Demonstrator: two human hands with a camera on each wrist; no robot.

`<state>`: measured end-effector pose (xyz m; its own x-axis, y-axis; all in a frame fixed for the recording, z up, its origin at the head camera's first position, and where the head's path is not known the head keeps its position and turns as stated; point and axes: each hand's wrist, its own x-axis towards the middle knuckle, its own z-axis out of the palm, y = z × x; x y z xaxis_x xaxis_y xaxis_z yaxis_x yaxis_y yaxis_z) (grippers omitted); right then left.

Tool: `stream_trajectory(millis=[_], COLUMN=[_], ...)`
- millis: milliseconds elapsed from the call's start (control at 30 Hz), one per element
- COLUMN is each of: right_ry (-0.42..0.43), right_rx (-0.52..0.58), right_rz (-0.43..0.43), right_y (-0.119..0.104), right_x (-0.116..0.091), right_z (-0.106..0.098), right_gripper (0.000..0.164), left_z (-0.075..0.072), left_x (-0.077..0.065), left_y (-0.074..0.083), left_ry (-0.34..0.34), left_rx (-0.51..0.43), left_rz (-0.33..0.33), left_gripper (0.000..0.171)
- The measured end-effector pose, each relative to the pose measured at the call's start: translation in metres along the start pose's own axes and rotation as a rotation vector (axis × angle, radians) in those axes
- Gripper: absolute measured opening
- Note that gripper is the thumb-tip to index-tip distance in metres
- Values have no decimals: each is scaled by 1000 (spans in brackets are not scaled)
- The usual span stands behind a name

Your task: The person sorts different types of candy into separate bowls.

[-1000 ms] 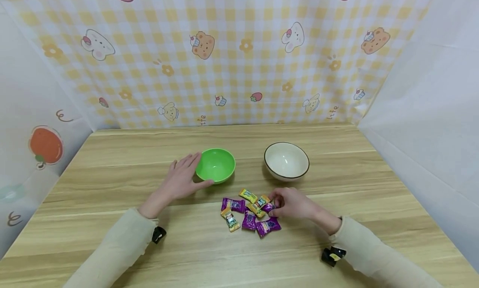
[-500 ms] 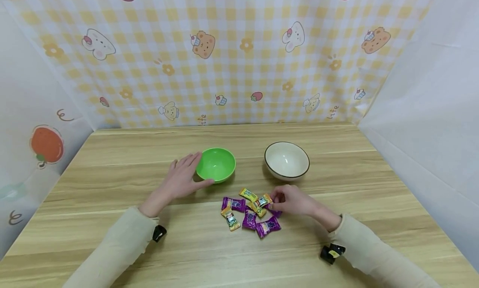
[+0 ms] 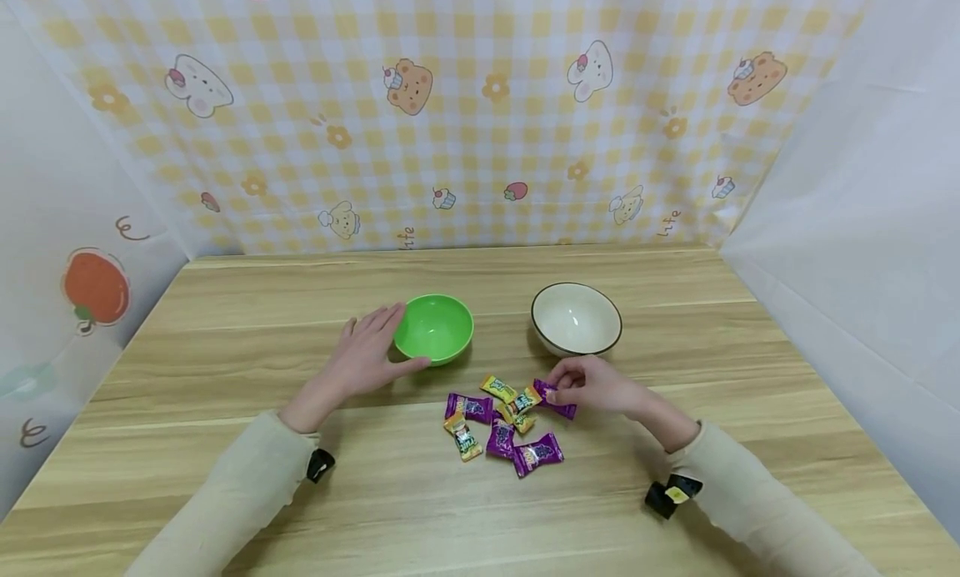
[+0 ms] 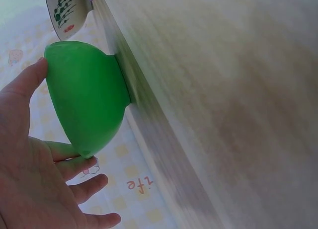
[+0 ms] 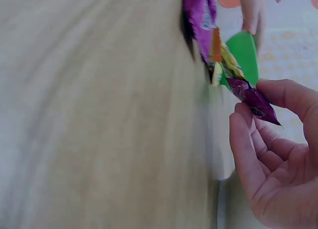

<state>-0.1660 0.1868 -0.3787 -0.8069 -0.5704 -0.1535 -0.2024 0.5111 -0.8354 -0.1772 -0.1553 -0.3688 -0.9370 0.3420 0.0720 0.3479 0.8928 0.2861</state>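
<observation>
My right hand (image 3: 596, 385) pinches a purple wrapped candy (image 5: 252, 101) between thumb and forefinger. It holds the candy at the right side of the candy pile, close over the table. My left hand (image 3: 363, 362) spans the near left side of a green bowl (image 3: 433, 330), which sits upright on the table. In the left wrist view its thumb touches one side of the bowl's rim and its first fingers the other, while the last fingers stick out. Several purple and yellow candies lie between the hands, among them a purple one (image 3: 538, 454) and a yellow one (image 3: 462, 437).
A white bowl with a dark rim (image 3: 576, 319) stands just behind my right hand, to the right of the green bowl. The wooden table (image 3: 360, 510) ends at the back against a checked cloth (image 3: 480, 143). White sheets hang at both sides.
My right hand has drawn the purple candy out from beside the pile, slightly up and to the right, so more of it shows. My left hand and both bowls have stayed put.
</observation>
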Motion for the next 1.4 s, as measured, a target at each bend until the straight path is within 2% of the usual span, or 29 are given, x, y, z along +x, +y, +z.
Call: stream_trajectory(millis=[200,333,600,900,1167,1400], right_ry=[-24,-39,8,40,82,94], right_rx=[87,116,74,73,65,189], right_rz=[41,34,0,-27,-16,32], right_y=[-10,-15,-32,-55,-69,-70], right_x=[-1,-2,-1,15,36,56], right_z=[-11,-17,-30,-40,-31,-10], right_gripper=[21,21,21,21,26,25], left_z=[0,0,-1,-1,-1,-1], left_x=[-1,-1,-1,0,0,-1], left_y=[0,0,0,0,0,0], left_ry=[-3,-4,-9,-11,-14,-14], left_rx=[-1,-3,-9,-15,-15,-10], left_rz=[-1,-4,-8,-3,-4,-5], left_gripper=[99,99,99,99,100,100])
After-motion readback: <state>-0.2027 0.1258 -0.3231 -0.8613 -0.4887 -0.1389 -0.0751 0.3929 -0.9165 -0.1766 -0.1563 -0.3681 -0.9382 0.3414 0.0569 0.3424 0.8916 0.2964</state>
